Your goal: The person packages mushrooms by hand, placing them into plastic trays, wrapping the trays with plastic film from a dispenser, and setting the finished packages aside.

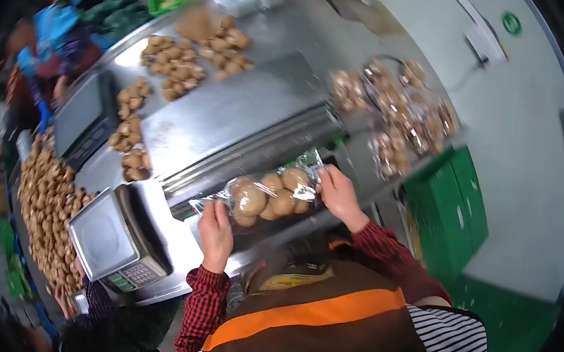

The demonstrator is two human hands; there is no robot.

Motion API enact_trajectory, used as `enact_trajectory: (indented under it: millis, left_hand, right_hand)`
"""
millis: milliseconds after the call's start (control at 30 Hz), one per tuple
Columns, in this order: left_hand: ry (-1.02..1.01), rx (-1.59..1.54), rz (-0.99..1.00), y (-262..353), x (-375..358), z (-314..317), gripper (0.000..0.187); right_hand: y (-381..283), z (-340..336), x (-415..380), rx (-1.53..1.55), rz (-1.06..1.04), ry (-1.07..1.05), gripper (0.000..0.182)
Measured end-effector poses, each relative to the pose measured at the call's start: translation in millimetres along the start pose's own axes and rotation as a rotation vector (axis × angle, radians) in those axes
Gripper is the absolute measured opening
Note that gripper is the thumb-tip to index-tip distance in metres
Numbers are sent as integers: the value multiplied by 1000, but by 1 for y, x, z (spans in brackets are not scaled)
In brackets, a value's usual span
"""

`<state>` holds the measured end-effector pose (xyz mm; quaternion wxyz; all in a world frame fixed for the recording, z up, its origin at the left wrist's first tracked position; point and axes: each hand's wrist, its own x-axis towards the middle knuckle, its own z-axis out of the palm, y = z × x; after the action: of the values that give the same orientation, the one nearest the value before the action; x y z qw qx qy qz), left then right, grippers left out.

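A clear plastic pack of brown mushrooms [273, 199] is stretched between my two hands, close to the front of a metal wrapping machine [212, 128]. My left hand [216, 233] pinches the film at the pack's left end, thumb and fingers together. At the opposite end, my right hand [340, 196] grips the gathered film. The mushrooms lie in the middle of the film, several of them in two uneven rows. Red-and-black checked sleeves cover both my forearms.
Wrapped mushroom packs [403, 113] are heaped on the right. Loose mushroom piles [171, 60] sit behind the machine. To the left are a scale [110, 237], a second scale [85, 116] and a large mushroom heap [48, 208]. Other people work along the left side. A green cabinet [449, 206] stands right.
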<state>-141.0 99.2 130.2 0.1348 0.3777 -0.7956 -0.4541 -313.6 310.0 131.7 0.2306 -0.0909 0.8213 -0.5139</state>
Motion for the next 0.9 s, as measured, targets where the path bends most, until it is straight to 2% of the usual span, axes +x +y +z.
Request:
enact_trajectory:
  millis: [33,133,200,233,300,367,433,467,500,533,567,633,700,733,767,833,900]
  left_hand:
    - [96,-103,95,-9,-5,15,26]
    - [10,-34,161,-17,-25,37,23]
    - [-42,120,284,-40,-26,55,23]
    - [-30,293,355,-43,-18,59,23]
    - [11,428,578,-42,-5,73,23]
    - [-4,501,636,-37,7,92,22]
    - [-64,500,744,-30,12,110,20]
    - [-122,389,680,-24,12,112,14]
    - [-289,231,440,-22,9,111,9]
    - [-537,-481,-40,-29,-4,107,10]
    - [-775,-1167,-556,-28,-13,112,14]
    - [-915,-1710,-313,-10,-47,106,16]
    - [-1024,-1312,504,5,-45,89,29]
    - [-1023,-1226,410,11,-51,76,30]
    - [-1077,-1186,173,20,-57,68,31]
    - [-1199,-1090,-165,35,-59,54,33]
    - [-1322,-989,-370,43,-57,52,34]
  right_hand:
    - [16,4,-7,-83,-91,155,29]
    - [70,-6,-39,-157,-44,289,30]
    - [114,-25,-57,-222,-31,389,30]
    - [133,-31,-59,-285,-51,463,30]
    - [164,-27,-58,-264,-65,524,30]
    - [179,-1,-45,-258,-14,631,27]
    - [215,33,-39,-28,28,583,24]
    - [196,34,-51,300,-104,384,21]
    - [156,26,-67,615,-247,175,18]
    - [108,15,-85,122,-208,-165,21]
    - [69,1,-94,-383,-143,-462,31]
    - [46,-4,-111,631,-416,-665,36]
    - [37,-3,-117,661,-206,-752,33]
    - [29,-28,-109,212,-640,-586,32]
    - [28,-43,-116,199,-651,-574,32]
    - [26,-66,-125,782,421,-345,39]
    - [10,-82,-128,796,52,-452,65]
